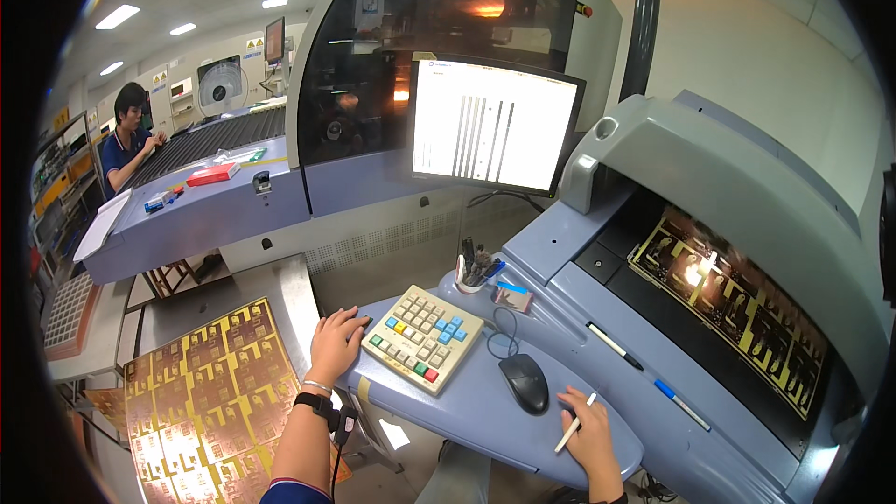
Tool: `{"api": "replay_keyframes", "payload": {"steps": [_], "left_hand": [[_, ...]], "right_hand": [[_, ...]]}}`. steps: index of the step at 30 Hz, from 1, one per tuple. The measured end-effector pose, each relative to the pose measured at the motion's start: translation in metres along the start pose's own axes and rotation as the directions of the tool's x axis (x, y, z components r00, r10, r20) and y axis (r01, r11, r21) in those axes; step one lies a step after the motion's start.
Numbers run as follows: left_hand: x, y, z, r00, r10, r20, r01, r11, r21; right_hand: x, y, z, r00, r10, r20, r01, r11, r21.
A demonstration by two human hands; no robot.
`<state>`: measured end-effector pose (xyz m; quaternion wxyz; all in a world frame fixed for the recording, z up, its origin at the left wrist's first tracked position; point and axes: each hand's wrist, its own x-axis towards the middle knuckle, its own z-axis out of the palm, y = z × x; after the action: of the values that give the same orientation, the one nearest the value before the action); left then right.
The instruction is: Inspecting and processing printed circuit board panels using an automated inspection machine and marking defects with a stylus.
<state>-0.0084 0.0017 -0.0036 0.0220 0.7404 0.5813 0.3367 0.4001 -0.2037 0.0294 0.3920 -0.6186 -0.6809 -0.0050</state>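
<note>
My left hand (pixel 336 345) rests at the left edge of the blue-grey shelf (pixel 401 401), fingers stretched out beside a beige keypad (pixel 423 338) with several coloured keys. It holds nothing; a band and a dark device sit on its wrist. At the shelf's right end, my right hand (pixel 590 439) is closed around a slim white pen (pixel 575 424), which slants across the fingers. Between the hands lies a black computer mouse (pixel 524 383), just left of my right hand. Left of my left forearm, a large copper-coloured circuit panel (pixel 210 392) lies on a steel table (pixel 297 294).
A lit circuit panel (pixel 728 303) sits under the machine's hood (pixel 737 168) at right. Two markers (pixel 614 345) lie on the machine edge. A monitor (pixel 495 126) stands behind a pen cup (pixel 471 275). At far left a person (pixel 131 135) works by a ribbed conveyor (pixel 215 143).
</note>
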Motion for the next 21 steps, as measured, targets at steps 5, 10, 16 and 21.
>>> {"api": "replay_keyframes", "payload": {"steps": [5,10,16,21], "left_hand": [[0.0036,0.0028,0.0033,1.000,0.007,-0.005,-0.007,0.999,-0.039],[0.0003,0.0026,-0.0026,0.999,0.015,-0.033,-0.017,0.998,-0.060],[0.0024,0.0068,-0.0006,0.999,0.020,-0.025,-0.021,0.999,-0.038],[0.0007,0.0024,-0.0007,0.999,0.021,-0.034,-0.022,0.999,-0.048]], "right_hand": [[-0.0008,0.0012,-0.0033,1.000,0.025,-0.012,-0.026,1.000,-0.016],[0.0016,0.0014,-0.0006,0.999,0.021,0.029,-0.022,0.999,0.028],[-0.0009,0.0043,-0.0025,0.999,0.044,0.023,-0.045,0.999,0.025],[-0.0015,0.0043,-0.0002,0.999,0.020,0.025,-0.020,1.000,-0.009]]}}
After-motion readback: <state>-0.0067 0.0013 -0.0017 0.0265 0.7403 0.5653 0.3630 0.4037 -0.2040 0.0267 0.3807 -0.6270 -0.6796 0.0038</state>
